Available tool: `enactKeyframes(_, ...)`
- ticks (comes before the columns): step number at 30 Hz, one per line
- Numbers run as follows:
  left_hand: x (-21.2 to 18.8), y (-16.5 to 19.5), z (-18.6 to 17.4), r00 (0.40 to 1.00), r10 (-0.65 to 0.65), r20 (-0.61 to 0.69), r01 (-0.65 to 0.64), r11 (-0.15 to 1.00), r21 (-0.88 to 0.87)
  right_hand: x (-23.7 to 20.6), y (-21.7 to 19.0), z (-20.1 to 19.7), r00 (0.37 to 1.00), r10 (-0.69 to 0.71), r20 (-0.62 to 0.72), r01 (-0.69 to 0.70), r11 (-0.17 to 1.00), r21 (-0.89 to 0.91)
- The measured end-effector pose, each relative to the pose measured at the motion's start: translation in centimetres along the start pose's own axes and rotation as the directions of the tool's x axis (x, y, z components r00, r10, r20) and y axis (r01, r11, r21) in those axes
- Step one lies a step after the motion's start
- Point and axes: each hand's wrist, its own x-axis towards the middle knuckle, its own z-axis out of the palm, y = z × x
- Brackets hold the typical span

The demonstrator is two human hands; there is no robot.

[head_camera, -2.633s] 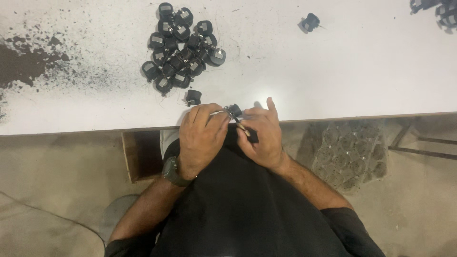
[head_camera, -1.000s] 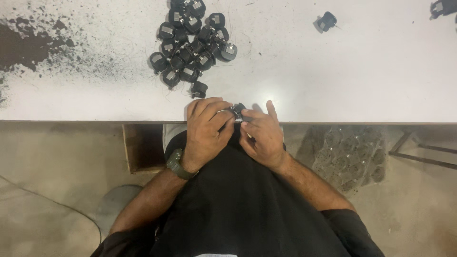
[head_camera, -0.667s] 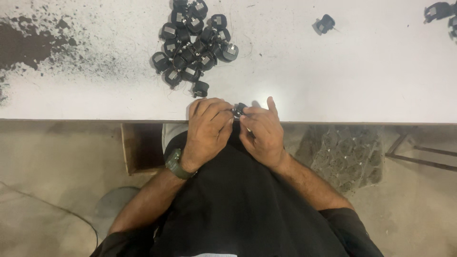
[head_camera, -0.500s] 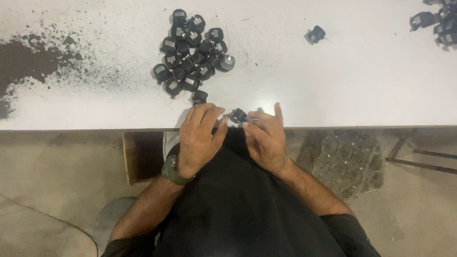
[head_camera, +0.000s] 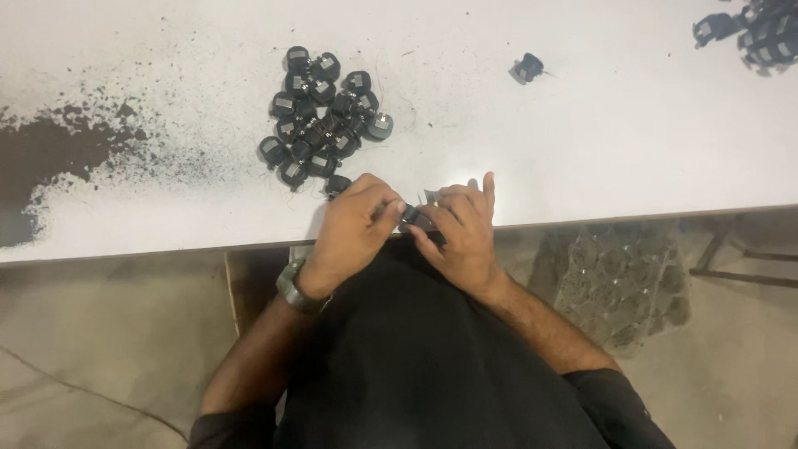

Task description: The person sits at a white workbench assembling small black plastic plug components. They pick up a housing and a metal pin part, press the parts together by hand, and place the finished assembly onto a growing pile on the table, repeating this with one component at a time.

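My left hand (head_camera: pixel 353 233) and my right hand (head_camera: pixel 461 233) meet at the near edge of the white table (head_camera: pixel 582 141), fingers closed around one small black part (head_camera: pixel 411 214) held between them. Most of that part is hidden by my fingers. A pile of several similar small black parts (head_camera: pixel 320 116) lies on the table just beyond my left hand. One more black part (head_camera: pixel 337 185) sits right by my left knuckles. A watch is on my left wrist.
A single black part (head_camera: pixel 527 68) lies apart at the back middle of the table. More black parts (head_camera: pixel 761 33) sit at the far right corner. Dark powder (head_camera: pixel 50 158) is spread over the table's left side. A metal frame (head_camera: pixel 740 266) stands on the floor at right.
Both hands stay together at the table edge with the small part between them; the fingers shift slightly around it. The view itself has drifted a little.
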Motion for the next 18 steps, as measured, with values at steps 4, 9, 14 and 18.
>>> enactKeyframes(4,-0.4,0.4,-0.9,1.000,0.016,0.003,-0.016,1.000,0.009,-0.1,0.1,-0.3,1.000,0.003,0.008,-0.003,1.000,0.001)
enactKeyframes(9,-0.5,1.3,-0.5,0.997,-0.060,0.043,0.059,0.998,0.026,0.3,-0.1,-0.8,0.997,-0.025,0.077,0.025,1.000,0.000)
enactKeyframes(14,-1.2,1.2,-0.6,0.983,0.182,-0.032,-0.179,0.979,0.096,0.4,0.0,-1.2,0.995,-0.003,0.102,0.002,1.000,0.004)
enactKeyframes(18,-1.8,0.2,-0.5,0.968,0.247,-0.044,-0.231,0.946,0.226,0.4,0.4,-1.1,0.997,0.015,0.080,-0.015,1.000,-0.009)
